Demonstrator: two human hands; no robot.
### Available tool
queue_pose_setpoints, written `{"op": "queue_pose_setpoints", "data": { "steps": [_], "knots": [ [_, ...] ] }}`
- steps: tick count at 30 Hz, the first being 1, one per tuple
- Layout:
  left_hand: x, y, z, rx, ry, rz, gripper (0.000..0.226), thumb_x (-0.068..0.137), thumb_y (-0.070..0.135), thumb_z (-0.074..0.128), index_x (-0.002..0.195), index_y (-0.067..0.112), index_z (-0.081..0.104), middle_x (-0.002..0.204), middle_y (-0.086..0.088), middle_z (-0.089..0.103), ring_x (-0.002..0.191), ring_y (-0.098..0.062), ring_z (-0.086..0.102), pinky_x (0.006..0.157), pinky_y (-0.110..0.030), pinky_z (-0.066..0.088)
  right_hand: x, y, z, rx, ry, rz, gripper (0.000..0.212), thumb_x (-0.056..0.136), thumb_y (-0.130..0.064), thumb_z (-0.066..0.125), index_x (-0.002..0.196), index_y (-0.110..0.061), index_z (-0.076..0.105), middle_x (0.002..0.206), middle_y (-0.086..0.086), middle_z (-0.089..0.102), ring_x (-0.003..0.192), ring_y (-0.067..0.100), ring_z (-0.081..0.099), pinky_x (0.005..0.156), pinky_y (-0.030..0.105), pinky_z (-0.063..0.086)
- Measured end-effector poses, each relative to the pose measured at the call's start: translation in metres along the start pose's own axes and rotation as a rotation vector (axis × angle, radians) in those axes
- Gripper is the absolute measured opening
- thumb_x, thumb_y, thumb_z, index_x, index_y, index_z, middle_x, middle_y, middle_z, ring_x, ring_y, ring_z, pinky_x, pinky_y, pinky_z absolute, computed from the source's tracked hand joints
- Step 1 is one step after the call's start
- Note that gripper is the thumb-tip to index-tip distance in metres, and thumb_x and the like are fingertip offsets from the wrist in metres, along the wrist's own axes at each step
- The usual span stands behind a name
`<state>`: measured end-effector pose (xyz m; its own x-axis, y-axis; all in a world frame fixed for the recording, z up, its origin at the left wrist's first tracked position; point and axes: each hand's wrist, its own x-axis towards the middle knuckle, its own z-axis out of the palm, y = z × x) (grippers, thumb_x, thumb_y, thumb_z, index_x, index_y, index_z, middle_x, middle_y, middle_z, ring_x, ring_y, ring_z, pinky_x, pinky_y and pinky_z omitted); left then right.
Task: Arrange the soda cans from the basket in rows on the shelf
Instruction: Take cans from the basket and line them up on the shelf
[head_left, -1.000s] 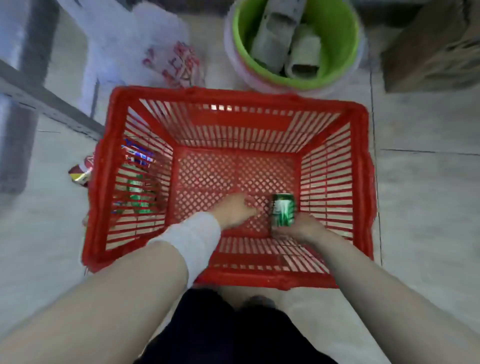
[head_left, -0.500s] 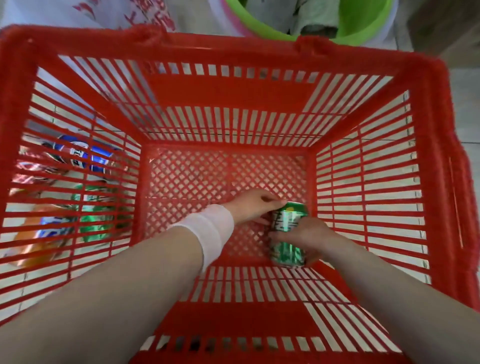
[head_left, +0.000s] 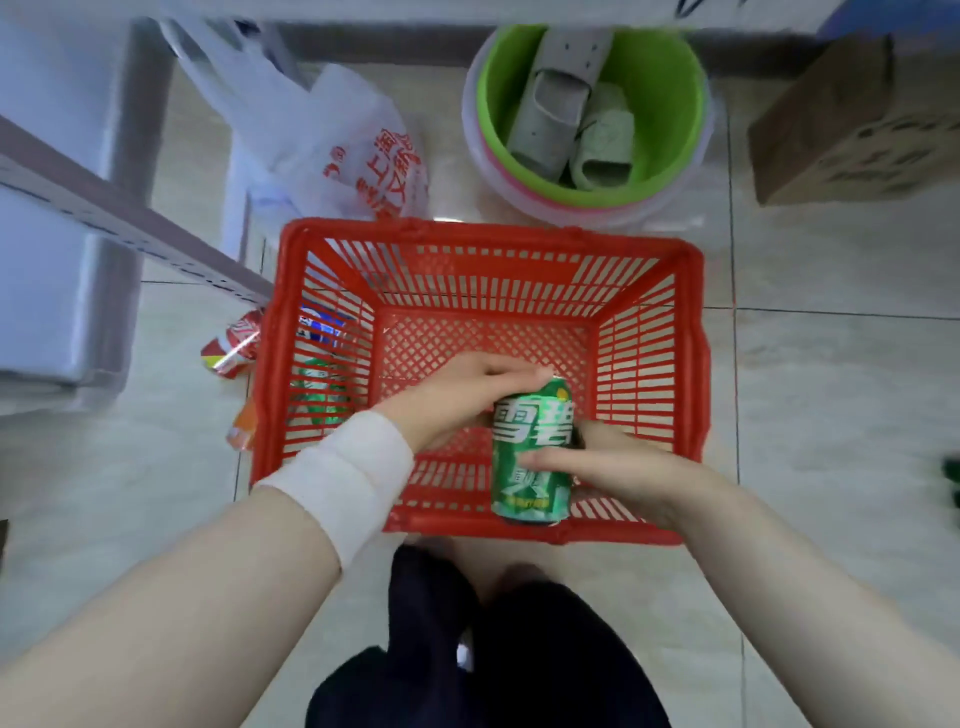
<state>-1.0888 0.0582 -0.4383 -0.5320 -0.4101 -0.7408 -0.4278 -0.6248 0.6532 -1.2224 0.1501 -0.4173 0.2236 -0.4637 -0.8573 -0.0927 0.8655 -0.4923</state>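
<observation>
while the green can (head_left: 532, 452) was gripped above the red basket (head_left: 488, 231) by the right hand (head_left: 618, 470), its top held by the left hand (head_left: 457, 400), an upright carry to the shelf (head_left: 130, 228) was judged safest.

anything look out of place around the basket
Yes. A red can and an orange can lie on the floor outside the red basket, by its left wall, rather than in it.
</observation>
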Motion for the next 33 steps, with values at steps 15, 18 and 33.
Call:
{"op": "queue_pose_setpoints", "data": {
  "steps": [15,18,33],
  "knots": [
    [-0.359,0.229,0.084,0.014,0.316,0.305,0.024,0.081,0.03,0.066,0.104,0.022,0.066,0.094,0.01,0.068,0.081,0.0,0.062,0.065,-0.009,0.048,-0.374,-0.144,0.092,-0.059,0.359,-0.359,0.051,0.068,-0.024,0.081,0.115,-0.017,0.06,0.107,-0.005,0.067,0.098,0.004,0.062,0.087,0.022,0.051],
    [-0.415,0.273,0.096,0.009,0.313,0.369,0.035,0.072,0.04,0.069,0.103,0.023,0.069,0.1,0.004,0.071,0.094,-0.009,0.067,0.081,-0.023,0.055,-0.432,-0.173,0.1,-0.037,0.352,-0.444,0.049,0.069,-0.019,0.08,0.114,-0.015,0.061,0.104,-0.004,0.07,0.095,0.007,0.066,0.081,0.022,0.053],
    [-0.554,0.445,0.116,0.135,0.296,0.743,0.047,0.055,0.054,0.071,0.095,0.029,0.069,0.097,0.007,0.071,0.093,-0.008,0.067,0.08,-0.026,0.055,-0.591,-0.296,0.121,-0.095,0.495,-0.817,0.067,0.057,-0.045,0.078,0.116,-0.024,0.056,0.11,-0.009,0.067,0.103,0.006,0.062,0.091,0.03,0.051]
  ]
}}
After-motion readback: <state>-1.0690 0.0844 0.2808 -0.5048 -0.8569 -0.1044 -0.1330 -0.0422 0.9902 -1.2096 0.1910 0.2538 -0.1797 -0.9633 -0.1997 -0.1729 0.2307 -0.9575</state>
